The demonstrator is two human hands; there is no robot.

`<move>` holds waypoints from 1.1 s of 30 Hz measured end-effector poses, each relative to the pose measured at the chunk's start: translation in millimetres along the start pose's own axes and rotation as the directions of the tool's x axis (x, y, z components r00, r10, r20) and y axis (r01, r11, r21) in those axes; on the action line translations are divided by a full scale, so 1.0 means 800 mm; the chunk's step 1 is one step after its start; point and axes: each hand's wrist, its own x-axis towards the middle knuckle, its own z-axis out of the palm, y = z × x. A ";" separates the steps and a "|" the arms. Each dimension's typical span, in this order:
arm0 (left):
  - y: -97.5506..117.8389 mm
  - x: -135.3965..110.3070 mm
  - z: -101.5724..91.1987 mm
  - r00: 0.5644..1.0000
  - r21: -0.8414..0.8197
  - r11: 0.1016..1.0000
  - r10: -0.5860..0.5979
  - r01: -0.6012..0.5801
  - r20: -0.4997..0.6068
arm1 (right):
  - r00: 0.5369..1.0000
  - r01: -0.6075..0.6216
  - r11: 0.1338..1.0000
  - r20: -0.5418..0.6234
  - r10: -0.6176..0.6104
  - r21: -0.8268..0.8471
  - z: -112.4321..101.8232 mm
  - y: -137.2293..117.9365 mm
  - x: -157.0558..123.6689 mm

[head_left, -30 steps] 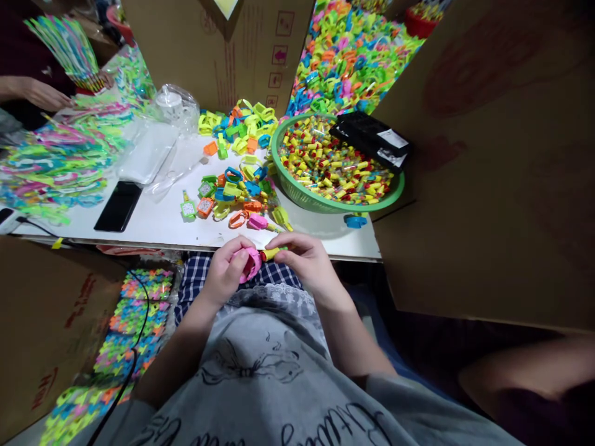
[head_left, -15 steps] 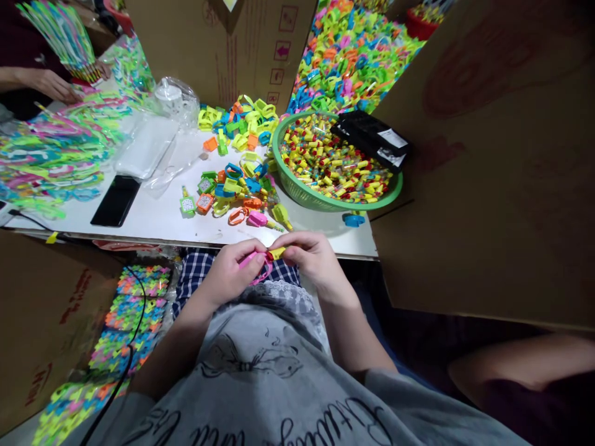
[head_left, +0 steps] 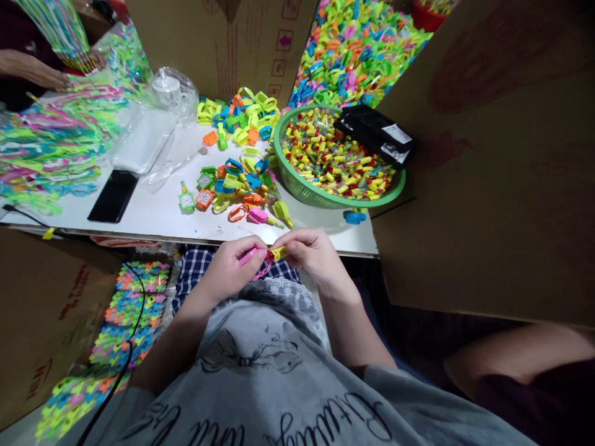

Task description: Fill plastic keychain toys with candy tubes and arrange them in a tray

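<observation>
My left hand (head_left: pixel 235 265) is closed around a pink toy watch (head_left: pixel 264 271), its strap loop hanging below the fingers. Between the thumb and fingers of my right hand (head_left: pixel 313 259) is a small yellow tube (head_left: pixel 277 253) with a red end. The red end meets the pink watch, though my fingertips hide how the two join. Both hands are in front of the table edge, above my lap. Just beyond them lies a pile of coloured toy watches (head_left: pixel 253 198), some with yellow tubes attached. A green basket (head_left: pixel 297 193) full of similar yellow tubes stands to the right.
A black phone (head_left: pixel 113 197) lies on the white table (head_left: pixel 162 218) at left, near plastic bags (head_left: pixel 145 139). Cardboard boxes (head_left: pixel 488 204) wall the right side and back. At upper left, another person's hand (head_left: pixel 35 69) is beside colourful strips (head_left: pixel 56 145). A black cable (head_left: pixel 131 341) hangs at left.
The view has shifted slightly. Both my hands keep their hold on the pink watch and yellow tube, with barely any movement. The other person's hand at upper left has moved a little.
</observation>
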 end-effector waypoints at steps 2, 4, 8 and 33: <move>0.000 0.000 0.000 1.000 -0.004 1.000 -0.011 0.011 0.008 | 1.000 -0.021 1.000 0.004 0.021 -0.005 -0.002 0.001 0.001; 0.000 0.001 0.000 1.000 -0.001 1.000 -0.015 0.015 0.022 | 0.999 -0.048 0.999 0.016 0.048 -0.006 -0.004 0.002 0.002; 0.003 0.000 0.001 0.999 0.092 0.995 0.047 -0.047 -0.005 | 0.995 -0.098 0.994 0.012 0.099 -0.051 -0.004 -0.003 0.003; 0.025 -0.013 0.030 0.903 0.659 0.700 0.423 -0.274 -0.074 | 0.825 0.386 0.914 -0.396 -0.403 -0.125 0.050 0.027 -0.023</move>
